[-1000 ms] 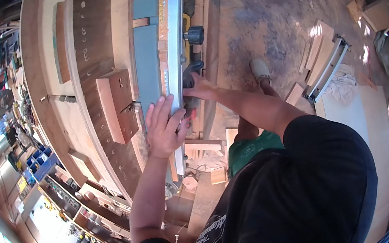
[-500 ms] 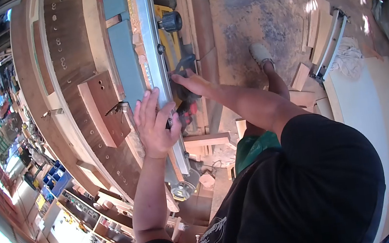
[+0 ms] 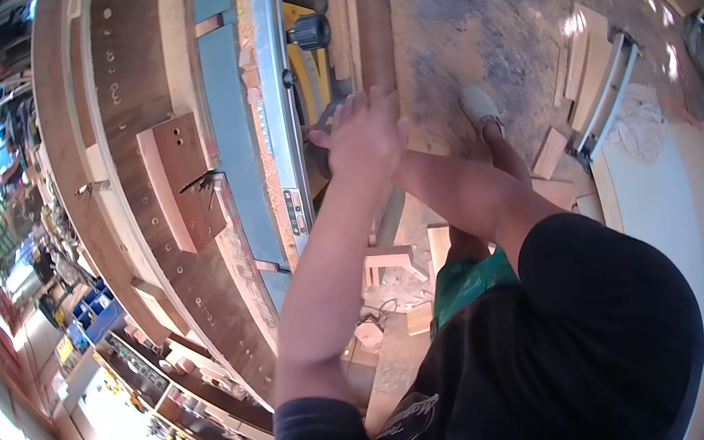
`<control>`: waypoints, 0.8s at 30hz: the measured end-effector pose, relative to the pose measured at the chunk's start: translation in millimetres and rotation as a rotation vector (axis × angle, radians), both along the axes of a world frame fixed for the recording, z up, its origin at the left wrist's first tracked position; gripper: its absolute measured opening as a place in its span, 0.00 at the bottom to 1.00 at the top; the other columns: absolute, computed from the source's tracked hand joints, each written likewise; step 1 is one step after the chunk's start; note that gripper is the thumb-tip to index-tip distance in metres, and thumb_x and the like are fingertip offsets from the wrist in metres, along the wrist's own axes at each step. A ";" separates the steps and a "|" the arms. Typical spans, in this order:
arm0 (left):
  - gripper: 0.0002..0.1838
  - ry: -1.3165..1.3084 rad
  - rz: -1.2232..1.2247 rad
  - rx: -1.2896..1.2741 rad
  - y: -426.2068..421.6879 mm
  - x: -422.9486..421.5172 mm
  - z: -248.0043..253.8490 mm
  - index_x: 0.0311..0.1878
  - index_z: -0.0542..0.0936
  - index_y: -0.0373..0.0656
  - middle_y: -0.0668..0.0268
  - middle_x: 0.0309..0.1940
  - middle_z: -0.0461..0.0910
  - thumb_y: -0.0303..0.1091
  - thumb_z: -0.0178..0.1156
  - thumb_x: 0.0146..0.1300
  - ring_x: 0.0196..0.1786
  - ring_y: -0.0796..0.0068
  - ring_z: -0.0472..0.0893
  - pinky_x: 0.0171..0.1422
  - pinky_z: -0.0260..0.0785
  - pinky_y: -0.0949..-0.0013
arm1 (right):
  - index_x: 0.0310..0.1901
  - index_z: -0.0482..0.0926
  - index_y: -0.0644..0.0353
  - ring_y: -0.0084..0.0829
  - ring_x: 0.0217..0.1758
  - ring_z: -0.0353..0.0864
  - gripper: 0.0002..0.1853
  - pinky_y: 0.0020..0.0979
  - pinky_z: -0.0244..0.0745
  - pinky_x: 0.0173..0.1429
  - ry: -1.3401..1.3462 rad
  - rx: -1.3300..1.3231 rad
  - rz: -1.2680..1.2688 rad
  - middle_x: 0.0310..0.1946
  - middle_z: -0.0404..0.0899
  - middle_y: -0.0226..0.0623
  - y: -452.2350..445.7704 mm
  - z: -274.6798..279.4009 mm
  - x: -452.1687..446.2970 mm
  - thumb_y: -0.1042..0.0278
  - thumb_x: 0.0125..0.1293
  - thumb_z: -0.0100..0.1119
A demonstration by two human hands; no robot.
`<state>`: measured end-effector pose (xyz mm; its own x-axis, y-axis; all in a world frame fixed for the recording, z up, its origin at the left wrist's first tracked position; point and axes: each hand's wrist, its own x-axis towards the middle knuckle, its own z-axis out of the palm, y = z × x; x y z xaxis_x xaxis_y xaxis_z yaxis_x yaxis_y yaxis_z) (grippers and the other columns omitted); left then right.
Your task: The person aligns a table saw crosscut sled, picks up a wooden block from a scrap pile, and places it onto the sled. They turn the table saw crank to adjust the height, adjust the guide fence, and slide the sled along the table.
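My left hand (image 3: 363, 137) lies over my right hand beside the long metal rail (image 3: 274, 96). Its fingers are slightly apart. My right hand (image 3: 403, 157) is mostly hidden beneath it, closed at the black handle (image 3: 325, 118) of a power tool. Yellow parts (image 3: 309, 73) and a black knob (image 3: 309, 32) of the tool show beyond the hands. Left of the rail runs a blue-grey surface (image 3: 227, 84) with sawdust along its edge.
A wooden block (image 3: 176, 186) stands on the drilled wooden bench (image 3: 117, 100). Wood pieces (image 3: 580, 53) and a cloth (image 3: 633, 122) lie at the right. A blue bin (image 3: 97, 312) and tool shelves (image 3: 170, 399) are at the lower left. My foot (image 3: 478, 105) is on the dusty floor.
My left hand has left the metal rail and moved right and up, onto my right hand at the tool. The rail's printed label now shows. The view has shifted slightly.
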<state>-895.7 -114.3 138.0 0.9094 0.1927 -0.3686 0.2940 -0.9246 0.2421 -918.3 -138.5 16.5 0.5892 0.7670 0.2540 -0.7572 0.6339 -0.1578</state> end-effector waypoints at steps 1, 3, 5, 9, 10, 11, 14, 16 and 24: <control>0.34 0.168 0.064 0.023 4.6 11.9 -27.8 0.58 0.75 0.30 0.46 0.62 0.72 0.52 0.61 0.59 0.67 0.48 0.69 0.71 0.59 0.57 | 0.68 0.63 0.61 0.31 0.60 0.76 0.33 0.31 0.71 0.61 -0.029 -0.070 -0.012 0.56 0.77 0.36 1.7 -5.7 -0.6 0.56 0.66 0.61; 0.35 0.239 0.063 0.137 15.8 5.8 -75.1 0.60 0.73 0.30 0.47 0.58 0.74 0.55 0.55 0.63 0.65 0.50 0.71 0.70 0.60 0.56 | 0.68 0.64 0.60 0.31 0.61 0.75 0.33 0.31 0.71 0.61 -0.115 -0.340 -0.027 0.58 0.76 0.36 9.8 -29.4 -5.5 0.57 0.65 0.61; 0.37 0.299 0.043 0.252 25.2 7.4 -95.2 0.61 0.70 0.30 0.48 0.55 0.76 0.59 0.50 0.67 0.63 0.52 0.72 0.68 0.62 0.54 | 0.68 0.64 0.60 0.30 0.61 0.74 0.32 0.31 0.71 0.61 -0.211 -0.572 -0.031 0.60 0.74 0.35 16.2 -52.4 -14.8 0.59 0.65 0.62; 0.41 0.629 0.005 0.177 21.0 -7.3 -98.1 0.62 0.73 0.32 0.47 0.59 0.75 0.65 0.47 0.66 0.66 0.52 0.71 0.72 0.57 0.54 | 0.68 0.65 0.60 0.28 0.63 0.72 0.32 0.31 0.71 0.61 -0.410 -0.781 0.071 0.63 0.71 0.35 5.9 -86.0 -47.7 0.62 0.65 0.62; 0.41 0.665 0.013 0.181 14.7 -9.5 -99.9 0.61 0.75 0.33 0.47 0.60 0.75 0.66 0.46 0.66 0.66 0.52 0.71 0.73 0.55 0.53 | 0.68 0.65 0.59 0.27 0.63 0.71 0.32 0.32 0.71 0.61 -0.491 -0.795 0.124 0.64 0.70 0.35 -5.6 -92.6 -59.7 0.62 0.65 0.62; 0.41 0.699 0.019 0.183 10.9 -9.0 -103.4 0.61 0.76 0.33 0.47 0.60 0.75 0.66 0.46 0.66 0.67 0.51 0.71 0.74 0.54 0.53 | 0.68 0.65 0.59 0.27 0.63 0.71 0.31 0.32 0.71 0.62 -0.568 -0.814 0.172 0.65 0.69 0.35 -20.9 -98.4 -67.6 0.63 0.65 0.62; 0.37 0.767 -0.008 0.187 7.3 -15.0 -112.2 0.56 0.80 0.36 0.52 0.57 0.78 0.63 0.55 0.60 0.64 0.54 0.74 0.72 0.56 0.58 | 0.63 0.69 0.58 0.28 0.53 0.76 0.27 0.30 0.74 0.54 -0.568 -1.020 0.459 0.51 0.74 0.32 -73.7 -114.9 -77.5 0.60 0.64 0.63; 0.37 0.807 -0.083 0.240 7.0 -13.6 -109.6 0.56 0.80 0.36 0.53 0.56 0.79 0.62 0.58 0.58 0.63 0.56 0.75 0.71 0.57 0.59 | 0.53 0.74 0.57 0.28 0.38 0.81 0.19 0.29 0.77 0.40 -0.501 -1.058 0.486 0.33 0.79 0.29 -103.3 -143.2 -55.8 0.57 0.64 0.62; 0.35 0.507 -0.044 0.172 -9.7 -58.6 -87.2 0.61 0.75 0.36 0.46 0.62 0.71 0.51 0.64 0.56 0.67 0.53 0.69 0.72 0.56 0.51 | 0.53 0.75 0.60 0.29 0.41 0.81 0.16 0.32 0.76 0.44 -0.573 -1.261 0.376 0.41 0.81 0.37 -43.2 -107.0 42.3 0.61 0.69 0.52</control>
